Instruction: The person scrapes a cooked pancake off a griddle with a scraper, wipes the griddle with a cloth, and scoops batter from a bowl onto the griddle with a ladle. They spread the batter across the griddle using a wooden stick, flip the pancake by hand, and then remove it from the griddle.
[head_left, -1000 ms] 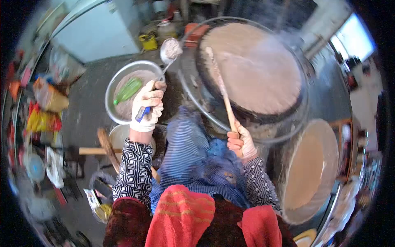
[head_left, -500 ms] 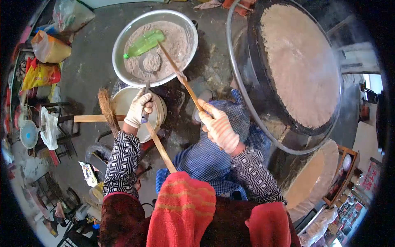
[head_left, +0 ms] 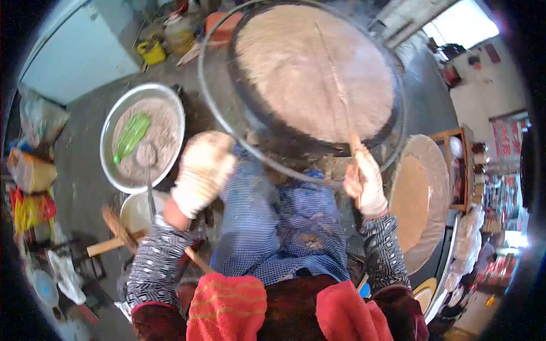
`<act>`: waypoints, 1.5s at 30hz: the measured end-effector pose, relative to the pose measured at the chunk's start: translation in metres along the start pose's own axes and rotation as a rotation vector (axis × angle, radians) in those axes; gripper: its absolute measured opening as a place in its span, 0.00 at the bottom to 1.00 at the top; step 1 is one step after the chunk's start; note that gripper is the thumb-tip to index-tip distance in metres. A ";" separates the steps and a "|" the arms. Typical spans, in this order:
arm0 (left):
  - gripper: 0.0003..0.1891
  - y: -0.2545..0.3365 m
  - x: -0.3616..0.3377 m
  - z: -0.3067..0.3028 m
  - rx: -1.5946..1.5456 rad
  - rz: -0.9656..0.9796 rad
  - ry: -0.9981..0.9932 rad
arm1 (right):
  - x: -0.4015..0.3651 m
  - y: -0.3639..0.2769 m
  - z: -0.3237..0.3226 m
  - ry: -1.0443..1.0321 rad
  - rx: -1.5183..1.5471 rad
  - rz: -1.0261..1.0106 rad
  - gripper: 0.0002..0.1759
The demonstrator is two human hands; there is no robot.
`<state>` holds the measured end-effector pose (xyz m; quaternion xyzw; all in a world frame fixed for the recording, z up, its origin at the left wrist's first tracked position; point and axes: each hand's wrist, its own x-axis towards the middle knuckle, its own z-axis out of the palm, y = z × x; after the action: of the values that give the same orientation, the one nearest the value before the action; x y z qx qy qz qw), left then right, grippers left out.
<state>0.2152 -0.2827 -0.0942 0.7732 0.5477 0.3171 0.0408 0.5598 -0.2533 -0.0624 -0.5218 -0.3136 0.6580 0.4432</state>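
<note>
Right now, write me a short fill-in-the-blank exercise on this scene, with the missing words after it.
1. The person holds the stick in the ____ hand.
2. The bottle in the metal bowl is coloured ____.
3. The ladle's scoop rests in the same ____ as the bottle.

Missing words: right; green; bowl.

Daylight glares from the window at far right, burnt out to white, while the floor at left is dim. Motion blur smears the left hand and softens the stick. Wide-angle distortion bends the edges; the corners fall black.
</note>
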 end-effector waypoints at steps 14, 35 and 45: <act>0.16 0.106 0.005 0.167 0.208 0.063 -0.435 | 0.138 -0.054 -0.172 0.374 -1.536 -0.626 0.20; 0.15 -0.118 0.049 0.114 0.572 0.193 -0.414 | 0.003 0.055 -0.029 -0.015 -0.317 0.044 0.20; 0.11 -0.079 0.047 0.108 0.730 0.108 -0.527 | 0.021 0.060 -0.037 0.029 -0.363 -0.024 0.24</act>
<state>0.2176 -0.1799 -0.1917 0.8187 0.5535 -0.1028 -0.1130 0.5788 -0.2609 -0.1327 -0.5992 -0.4269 0.5775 0.3539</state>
